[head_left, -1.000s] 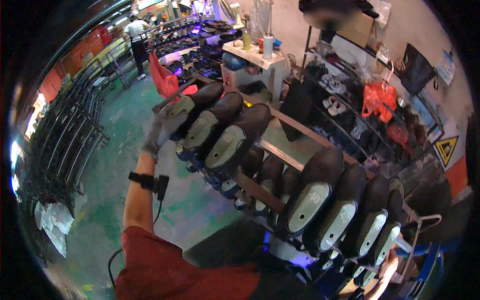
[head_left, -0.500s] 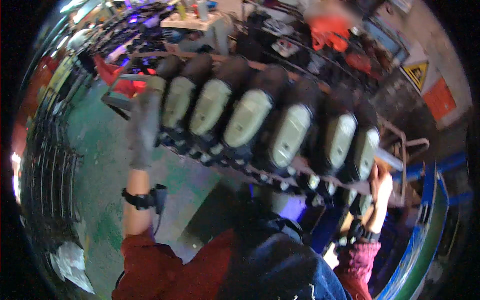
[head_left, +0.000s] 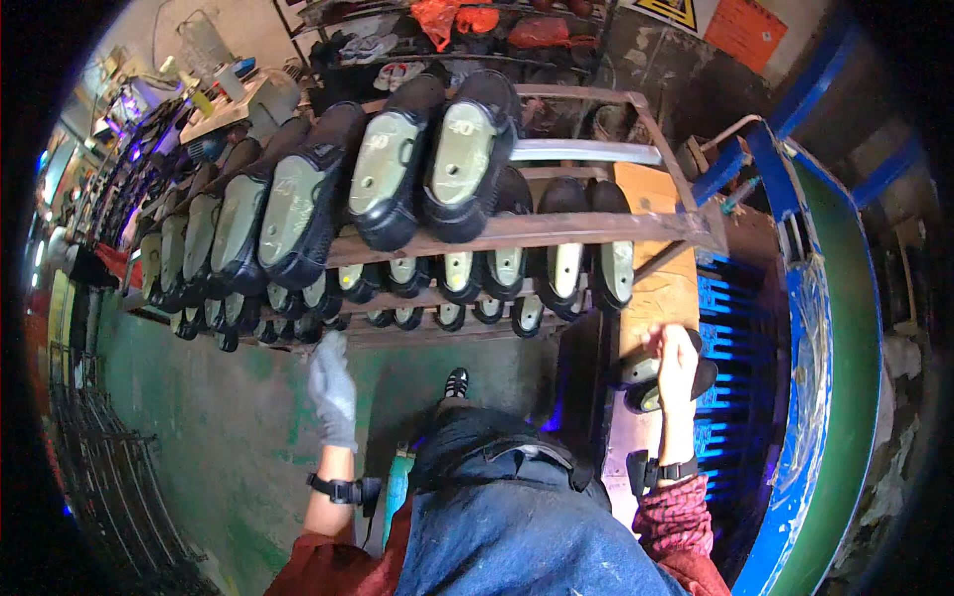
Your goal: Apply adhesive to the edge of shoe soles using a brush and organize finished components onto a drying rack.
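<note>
My left hand (head_left: 333,389), in a grey glove, hangs in front of the shoe rack with its fingers loosely apart, holding nothing. My bare right hand (head_left: 678,366) is above a pair of black shoes (head_left: 641,372) with pale green soles, on the bench at the right. Its fingers are loosely bent, and it covers part of the pair. Before me, black shoes on pale green lasts (head_left: 467,149) lie in a row, soles toward me, on the top tier of a brown metal rack (head_left: 517,233). Several more shoes (head_left: 564,238) fill the lower tiers.
A wooden bench top (head_left: 656,283) runs along the right, beside blue slats (head_left: 730,377) and a blue and green metal frame (head_left: 835,298). Behind stand another shoe rack (head_left: 368,50) and a worktable (head_left: 238,104). Metal racks (head_left: 109,427) line the left above the green floor.
My view has swung to the right and shows more of the rack's right end. My left hand has come down from the shoes; my right hand has moved from the rack's end to above the bench.
</note>
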`<state>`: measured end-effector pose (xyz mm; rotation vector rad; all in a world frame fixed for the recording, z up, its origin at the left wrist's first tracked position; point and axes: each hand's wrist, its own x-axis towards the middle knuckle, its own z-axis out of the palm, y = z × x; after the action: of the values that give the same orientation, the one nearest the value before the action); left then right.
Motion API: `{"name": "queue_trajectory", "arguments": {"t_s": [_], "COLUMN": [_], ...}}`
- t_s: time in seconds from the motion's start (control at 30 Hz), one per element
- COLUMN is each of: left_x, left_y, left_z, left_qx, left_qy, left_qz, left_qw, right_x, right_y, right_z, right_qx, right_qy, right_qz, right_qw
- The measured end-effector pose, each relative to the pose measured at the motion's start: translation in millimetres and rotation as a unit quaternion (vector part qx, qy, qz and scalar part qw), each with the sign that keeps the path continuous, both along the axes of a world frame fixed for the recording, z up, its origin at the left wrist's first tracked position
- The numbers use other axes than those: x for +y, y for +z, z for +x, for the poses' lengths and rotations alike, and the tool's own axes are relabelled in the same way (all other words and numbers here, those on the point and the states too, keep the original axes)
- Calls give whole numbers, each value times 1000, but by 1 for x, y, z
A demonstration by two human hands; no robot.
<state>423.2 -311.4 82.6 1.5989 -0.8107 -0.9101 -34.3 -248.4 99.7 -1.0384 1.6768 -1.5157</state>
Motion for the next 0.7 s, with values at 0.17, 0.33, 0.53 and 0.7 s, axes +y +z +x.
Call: {"name": "queue_trajectory", "arguments": {"t_s": [0.17,0.33,0.53,0.7], "left_x": [-51,-110,-162,-170], "left_y": [14,-28,-84,-83], "left_z": [-67,-118,-119,-99], "left_qx": [-307,-606,337,249], "left_qy": [-131,-252,-194,-224], "left_qz": [-157,-233,32,75], "left_qw": [929,718,921,939], "right_x": [-68,-136,-194,-204], "right_y": [-28,-71,-159,-155], "right_z": [-5,12,-14,-10], "right_qx": [190,365,550,-18], "right_qy": [37,-60,-79,-168], "right_qz": [20,-74,125,147], "right_qw": [981,926,822,974]}}
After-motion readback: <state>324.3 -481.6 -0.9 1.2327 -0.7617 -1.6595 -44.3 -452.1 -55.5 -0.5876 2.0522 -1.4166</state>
